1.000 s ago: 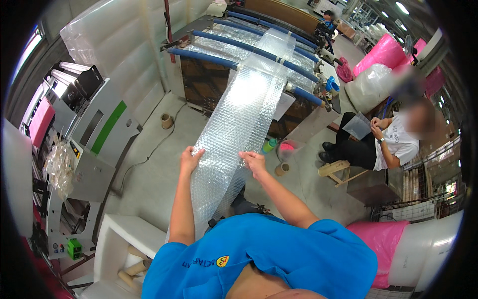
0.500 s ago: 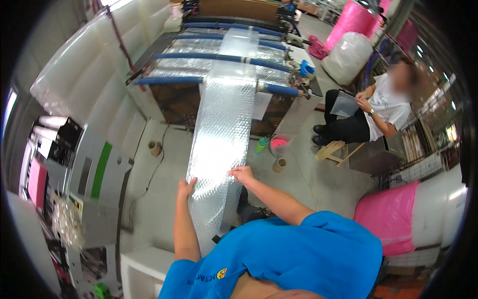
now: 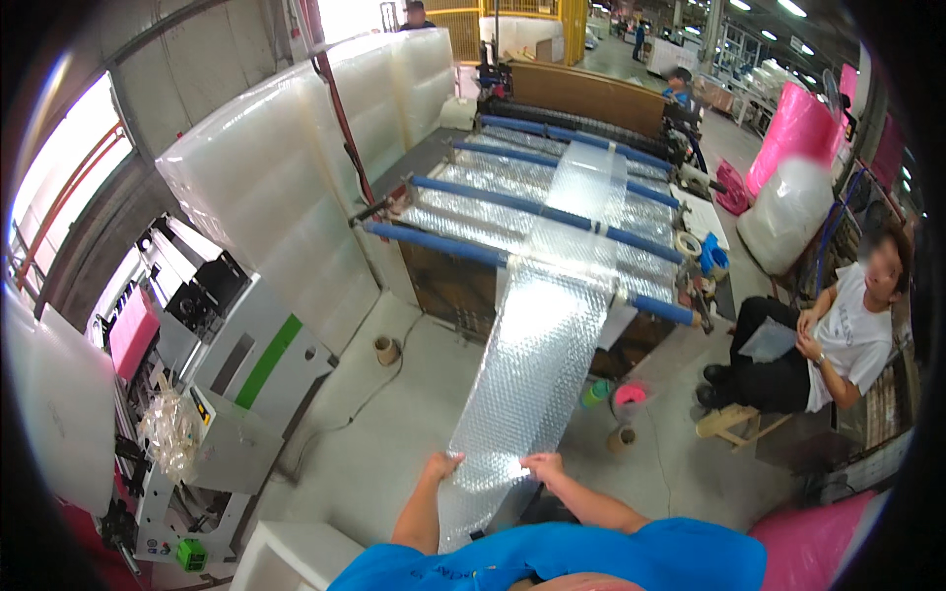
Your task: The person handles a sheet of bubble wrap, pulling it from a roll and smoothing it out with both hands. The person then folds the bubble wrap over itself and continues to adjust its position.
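A long strip of clear bubble wrap (image 3: 537, 360) slopes down toward me from a machine with several blue rollers (image 3: 439, 244). My left hand (image 3: 443, 465) pinches its left edge, thumb on top. At about the same height, my right hand (image 3: 542, 466) pinches the right edge. Between my hands the strip is spread fairly flat. Its near end hangs down in front of my blue shirt (image 3: 631, 557), where the lowest part is hidden.
A seated person (image 3: 852, 335) in a white shirt holds a small clear sheet at the right. Cardboard cores (image 3: 387, 350) stand on the floor. Left are a grey-and-green machine (image 3: 261, 364) and large wrapped white rolls (image 3: 286, 167). Tape and a blue object (image 3: 713, 258) sit beside the rollers.
The view has tilted up and swung left, so more of the hall shows and everything sits lower and further right. Both hands still grip the bubble wrap's edges.
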`<state>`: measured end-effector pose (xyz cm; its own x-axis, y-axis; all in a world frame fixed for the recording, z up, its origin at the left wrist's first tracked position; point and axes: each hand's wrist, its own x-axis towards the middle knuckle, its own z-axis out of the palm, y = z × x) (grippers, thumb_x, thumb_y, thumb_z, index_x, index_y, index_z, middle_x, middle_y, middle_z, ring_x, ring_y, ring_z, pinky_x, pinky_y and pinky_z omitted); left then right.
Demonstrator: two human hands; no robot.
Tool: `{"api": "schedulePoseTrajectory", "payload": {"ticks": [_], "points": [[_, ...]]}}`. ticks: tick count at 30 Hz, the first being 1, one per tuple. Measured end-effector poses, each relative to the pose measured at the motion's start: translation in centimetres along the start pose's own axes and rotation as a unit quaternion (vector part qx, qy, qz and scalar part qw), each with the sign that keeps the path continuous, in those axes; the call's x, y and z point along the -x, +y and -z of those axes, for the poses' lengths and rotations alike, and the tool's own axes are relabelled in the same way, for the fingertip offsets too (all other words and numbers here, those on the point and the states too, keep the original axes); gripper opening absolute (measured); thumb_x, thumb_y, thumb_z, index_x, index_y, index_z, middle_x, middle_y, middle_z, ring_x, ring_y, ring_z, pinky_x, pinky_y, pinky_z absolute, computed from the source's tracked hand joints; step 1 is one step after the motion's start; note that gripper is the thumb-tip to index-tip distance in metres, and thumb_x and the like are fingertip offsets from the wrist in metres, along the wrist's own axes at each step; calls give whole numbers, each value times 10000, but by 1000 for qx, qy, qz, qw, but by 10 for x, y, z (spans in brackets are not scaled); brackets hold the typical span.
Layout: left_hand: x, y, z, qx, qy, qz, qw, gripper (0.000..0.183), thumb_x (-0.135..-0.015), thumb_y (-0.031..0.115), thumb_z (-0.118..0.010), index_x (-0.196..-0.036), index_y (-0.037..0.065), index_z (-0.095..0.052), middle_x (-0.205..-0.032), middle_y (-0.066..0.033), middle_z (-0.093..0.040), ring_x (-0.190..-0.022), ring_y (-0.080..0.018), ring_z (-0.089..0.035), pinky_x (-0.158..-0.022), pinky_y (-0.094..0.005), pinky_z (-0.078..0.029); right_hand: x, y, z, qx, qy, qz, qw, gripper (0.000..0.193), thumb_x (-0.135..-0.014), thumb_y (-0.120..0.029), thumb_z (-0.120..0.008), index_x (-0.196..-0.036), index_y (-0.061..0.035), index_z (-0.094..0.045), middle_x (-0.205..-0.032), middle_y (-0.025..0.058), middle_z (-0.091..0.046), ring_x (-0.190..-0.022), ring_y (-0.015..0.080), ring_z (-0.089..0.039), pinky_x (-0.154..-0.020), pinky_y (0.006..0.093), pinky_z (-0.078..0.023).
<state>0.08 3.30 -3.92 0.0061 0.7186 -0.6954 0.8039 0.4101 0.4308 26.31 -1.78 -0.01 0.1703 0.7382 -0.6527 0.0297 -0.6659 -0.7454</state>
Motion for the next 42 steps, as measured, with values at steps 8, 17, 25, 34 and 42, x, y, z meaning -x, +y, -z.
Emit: {"api": "schedulePoseTrajectory", "payload": {"ticks": [8,17,25,34,42], "points": [[-50,94,22,11,62,24,998,669,-722,569,-476,-1084,6,-488,-1096,-192,-501,-1031,-309,-477,-839,-382,-388,-69,-64,34,-29,42,49,997,128,-640,-131,-706,-700,-34,-647,-626,8,-588,-516,71,-492,-452,213,-395],[-82,179,61,95,176,-74,977,592,-718,507,-530,-1000,-14,-521,-991,-231,-537,-953,-353,-508,-790,-395,-406,-109,-140,65,-38,96,174,979,130,-652,-147,-692,-701,-36,-645,-614,6,-579,-510,68,-483,-461,218,-392],[-27,209,96,151,236,-102,955,662,-631,556,-592,-963,-13,-538,-912,-200,-577,-879,-323,-550,-751,-371,-428,-65,-184,68,-65,130,247,958,205,-656,-183,-698,-725,-7,-619,-656,13,-561,-548,75,-495,-473,204,-420],[52,56,59,154,-3,-32,988,793,-535,484,-722,-1053,-62,-473,-1007,-187,-548,-933,-243,-542,-776,-338,-434,34,-53,-11,23,67,141,987,318,-623,-253,-733,-676,23,-585,-595,28,-524,-536,87,-492,-490,241,-453],[97,11,35,163,165,-160,959,743,-584,496,-683,-1035,-48,-456,-1025,-215,-529,-952,-317,-519,-792,-375,-421,82,-45,-22,86,60,206,973,253,-634,-258,-711,-599,-37,-593,-470,-16,-451,-452,66,-396,-401,242,-298]]}}
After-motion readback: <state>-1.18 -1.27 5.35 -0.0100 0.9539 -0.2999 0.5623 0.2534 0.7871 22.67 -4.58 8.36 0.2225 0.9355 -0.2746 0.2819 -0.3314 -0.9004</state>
